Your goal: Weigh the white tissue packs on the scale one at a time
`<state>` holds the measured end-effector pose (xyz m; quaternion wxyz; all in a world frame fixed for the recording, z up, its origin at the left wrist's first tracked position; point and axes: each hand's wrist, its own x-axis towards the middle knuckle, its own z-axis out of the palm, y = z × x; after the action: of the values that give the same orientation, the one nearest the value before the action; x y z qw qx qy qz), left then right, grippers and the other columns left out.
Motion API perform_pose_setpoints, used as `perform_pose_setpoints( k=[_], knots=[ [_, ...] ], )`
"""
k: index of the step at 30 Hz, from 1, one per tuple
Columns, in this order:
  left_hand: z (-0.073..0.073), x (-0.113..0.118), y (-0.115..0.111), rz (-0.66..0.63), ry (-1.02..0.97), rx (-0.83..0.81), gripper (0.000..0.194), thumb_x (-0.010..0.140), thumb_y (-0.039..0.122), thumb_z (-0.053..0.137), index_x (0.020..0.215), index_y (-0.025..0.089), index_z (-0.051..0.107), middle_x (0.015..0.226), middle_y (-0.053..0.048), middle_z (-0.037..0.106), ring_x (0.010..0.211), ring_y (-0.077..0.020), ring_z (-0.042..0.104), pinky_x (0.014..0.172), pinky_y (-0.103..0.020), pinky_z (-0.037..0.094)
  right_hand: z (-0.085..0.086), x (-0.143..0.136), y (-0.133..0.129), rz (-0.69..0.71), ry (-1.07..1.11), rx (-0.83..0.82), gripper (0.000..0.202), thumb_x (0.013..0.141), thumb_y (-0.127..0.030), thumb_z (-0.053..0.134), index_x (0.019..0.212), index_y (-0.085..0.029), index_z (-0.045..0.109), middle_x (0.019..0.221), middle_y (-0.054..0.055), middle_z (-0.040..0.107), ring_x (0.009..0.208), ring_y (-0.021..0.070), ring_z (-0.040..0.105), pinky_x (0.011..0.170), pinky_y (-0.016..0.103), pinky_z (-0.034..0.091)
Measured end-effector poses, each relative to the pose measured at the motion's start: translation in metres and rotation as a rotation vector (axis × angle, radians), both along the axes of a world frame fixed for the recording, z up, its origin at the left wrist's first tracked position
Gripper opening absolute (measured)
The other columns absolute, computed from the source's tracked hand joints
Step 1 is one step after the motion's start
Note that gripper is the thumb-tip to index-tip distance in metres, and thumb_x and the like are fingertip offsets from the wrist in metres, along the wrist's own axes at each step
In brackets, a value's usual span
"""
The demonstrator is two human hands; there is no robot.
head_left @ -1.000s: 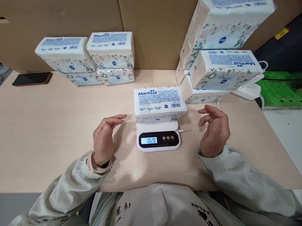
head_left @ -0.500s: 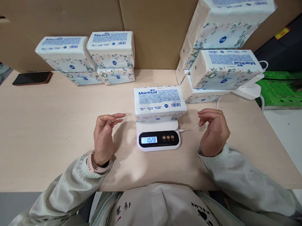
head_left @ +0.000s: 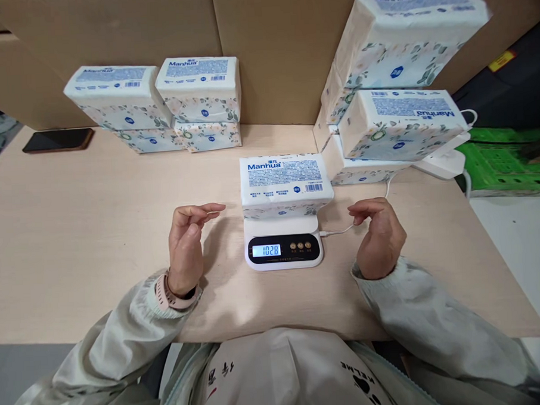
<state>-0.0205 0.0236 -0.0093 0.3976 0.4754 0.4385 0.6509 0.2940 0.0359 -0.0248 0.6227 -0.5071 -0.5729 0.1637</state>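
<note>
A white tissue pack (head_left: 284, 181) with blue "Manhua" print lies on a small white scale (head_left: 282, 227); the lit display (head_left: 267, 250) reads 102.8. To the left of the scale, my left hand (head_left: 189, 245) hovers with fingers extended, holding nothing and not touching the pack. On the other side my right hand (head_left: 379, 236) is raised with its fingers loosely bent, above a thin white cable (head_left: 338, 231) plugged into the scale. No object shows in it either.
Stacked tissue packs stand at the back left (head_left: 198, 92) and, higher, at the back right (head_left: 410, 47). A phone (head_left: 58, 141) lies at the far left. A white power strip (head_left: 442, 162) and green crate (head_left: 510, 162) are at the right; cardboard (head_left: 272, 53) stands behind.
My right hand has shifted slightly left, towards the scale. My left hand, the pack and the reading look the same.
</note>
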Motion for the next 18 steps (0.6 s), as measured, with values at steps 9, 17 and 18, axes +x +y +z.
perform_pose_setpoints(
  k=[9, 17, 18],
  knots=[
    [0.011, 0.007, 0.019, -0.315, 0.153, -0.074, 0.056, 0.093, 0.044, 0.083, 0.144, 0.027, 0.067, 0.162, -0.013, 0.057, 0.156, -0.0324, 0.050, 0.133, -0.056, 0.039, 0.009, -0.004, 0.011, 0.136, -0.012, -0.317, 0.051, 0.106, -0.065, 0.047, 0.130, -0.029, 0.075, 0.132, 0.008, 0.075, 0.121, 0.0270, 0.069, 0.112, 0.053, 0.053],
    [0.058, 0.011, 0.042, -0.255, -0.017, 0.046, 0.065, 0.077, 0.047, 0.098, 0.134, 0.030, 0.071, 0.164, -0.008, 0.054, 0.161, -0.0401, 0.041, 0.121, -0.057, 0.055, 0.066, -0.054, 0.029, 0.527, -0.199, -0.273, 0.062, 0.106, -0.068, 0.046, 0.158, -0.035, 0.054, 0.152, 0.005, 0.067, 0.145, 0.0302, 0.059, 0.126, 0.059, 0.048],
    [0.067, 0.002, 0.052, -0.196, -0.059, 0.070, 0.062, 0.082, 0.052, 0.094, 0.134, 0.029, 0.069, 0.162, -0.007, 0.057, 0.159, -0.0395, 0.044, 0.118, -0.057, 0.056, 0.077, -0.070, 0.040, 0.579, -0.250, -0.201, 0.064, 0.106, -0.068, 0.045, 0.158, -0.033, 0.053, 0.154, 0.006, 0.065, 0.147, 0.0293, 0.059, 0.126, 0.058, 0.047]
  ],
)
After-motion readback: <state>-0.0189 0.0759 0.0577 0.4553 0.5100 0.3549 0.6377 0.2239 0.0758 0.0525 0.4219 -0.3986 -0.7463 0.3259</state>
